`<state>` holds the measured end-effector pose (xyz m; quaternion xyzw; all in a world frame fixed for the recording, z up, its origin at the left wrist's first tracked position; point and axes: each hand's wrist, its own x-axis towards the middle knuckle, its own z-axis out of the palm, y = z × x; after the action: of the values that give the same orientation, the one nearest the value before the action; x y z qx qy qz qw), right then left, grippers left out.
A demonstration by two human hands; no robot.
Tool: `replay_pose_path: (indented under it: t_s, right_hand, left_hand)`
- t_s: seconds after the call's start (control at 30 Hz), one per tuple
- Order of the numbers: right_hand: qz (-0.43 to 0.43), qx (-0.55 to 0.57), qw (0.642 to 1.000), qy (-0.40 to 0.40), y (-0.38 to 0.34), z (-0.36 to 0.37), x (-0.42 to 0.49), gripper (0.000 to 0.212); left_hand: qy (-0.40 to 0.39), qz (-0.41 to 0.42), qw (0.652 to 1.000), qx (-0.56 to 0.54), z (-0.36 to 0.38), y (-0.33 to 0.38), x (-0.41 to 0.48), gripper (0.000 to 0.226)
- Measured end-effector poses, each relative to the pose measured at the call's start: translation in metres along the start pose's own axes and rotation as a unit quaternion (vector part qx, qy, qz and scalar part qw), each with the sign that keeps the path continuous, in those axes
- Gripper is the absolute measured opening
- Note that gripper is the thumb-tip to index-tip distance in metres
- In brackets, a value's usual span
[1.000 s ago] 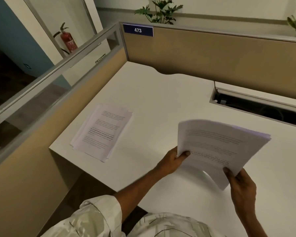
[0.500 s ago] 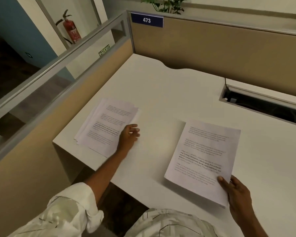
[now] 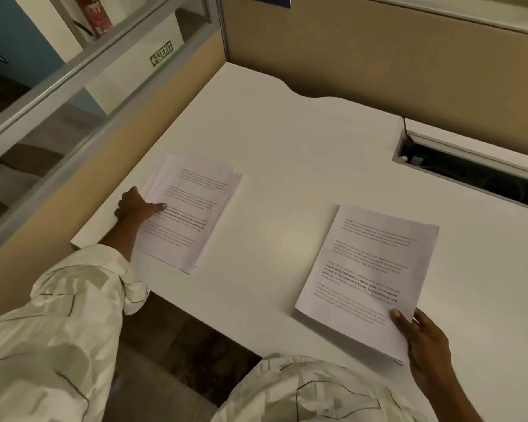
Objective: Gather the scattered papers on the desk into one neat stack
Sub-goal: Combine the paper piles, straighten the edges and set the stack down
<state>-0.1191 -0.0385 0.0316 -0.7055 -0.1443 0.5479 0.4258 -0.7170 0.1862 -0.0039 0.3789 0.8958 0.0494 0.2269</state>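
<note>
Two piles of printed white papers lie on the white desk [image 3: 287,147]. The left pile [image 3: 195,202] is loosely fanned, near the desk's left edge. My left hand [image 3: 137,205] grips its left side, thumb on top of the sheets and fingers at the edge. The right pile [image 3: 369,275] lies flat and squared near the front edge. My right hand [image 3: 421,339] holds its near right corner, thumb pressing on the top sheet.
Tan partition walls [image 3: 378,56] close the desk at the back and left, with a glass panel [image 3: 43,117] above the left one. A dark cable slot [image 3: 470,169] is cut into the desk at the back right.
The right pile went from held in both hands to lying on the desk. My left hand let go of it, crossed to the left pile and took hold of its left edge.
</note>
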Motion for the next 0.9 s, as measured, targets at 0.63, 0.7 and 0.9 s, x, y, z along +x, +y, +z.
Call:
replay_pose_path:
  t_s: [0.63,0.7,0.9]
  right_hand:
    - [-0.009,0.032,0.998,-0.06,0.0,0.038,-0.001,0.028]
    - [-0.017,0.032,0.996,-0.084,-0.002,0.043,-0.002,0.032]
    - [-0.042,-0.064,0.991,-0.11,0.015,0.052,0.02,0.039]
  left_hand:
    - [-0.24,0.108,0.897,-0.355,0.037,0.054,-0.103,0.052]
    - [-0.267,0.125,0.882,-0.367,0.059,0.065,-0.13,0.051]
    - [-0.317,0.172,0.88,-0.308,0.118,0.097,-0.2,0.054]
